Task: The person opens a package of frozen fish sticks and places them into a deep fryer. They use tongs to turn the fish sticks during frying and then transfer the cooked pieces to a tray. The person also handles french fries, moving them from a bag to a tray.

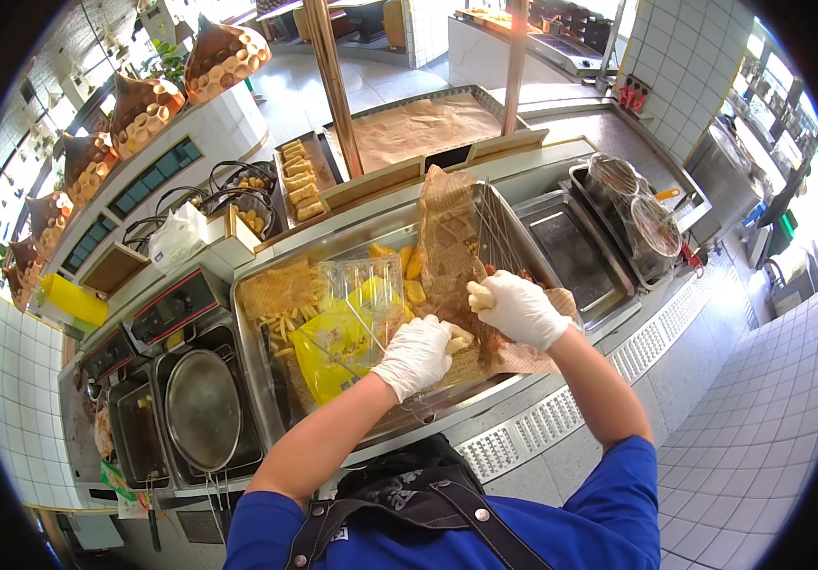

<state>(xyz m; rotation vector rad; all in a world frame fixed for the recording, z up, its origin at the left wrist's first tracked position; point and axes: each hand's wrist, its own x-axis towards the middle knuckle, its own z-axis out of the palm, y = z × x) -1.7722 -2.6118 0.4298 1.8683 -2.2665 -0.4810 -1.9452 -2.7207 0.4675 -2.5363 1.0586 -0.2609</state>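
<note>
My left hand [417, 356], in a white glove, holds a pale, finger-shaped piece of food [460, 338] over printed brown paper [451, 235]. In my right hand [525, 312], gloved as well, is a similar pale piece [481, 298]; I cannot tell what food these are. Both hands are above a large steel tray [246, 335]. Dark reddish crumbs lie on the paper between them. Beside my left hand are a yellow plastic bag [327, 356] and a clear plastic container [355, 274]. French fries [282, 329] and yellow food pieces [412, 263] lie further left and back.
Thin metal skewers [501, 231] lean in the tray's back right. Left stand fryers, one with a round mesh strainer [204, 410]. On the right are an empty-looking steel pan [572, 239] and wire strainers [654, 224]. Rolled pastries [300, 178] and a paper-lined tray [423, 128] sit behind.
</note>
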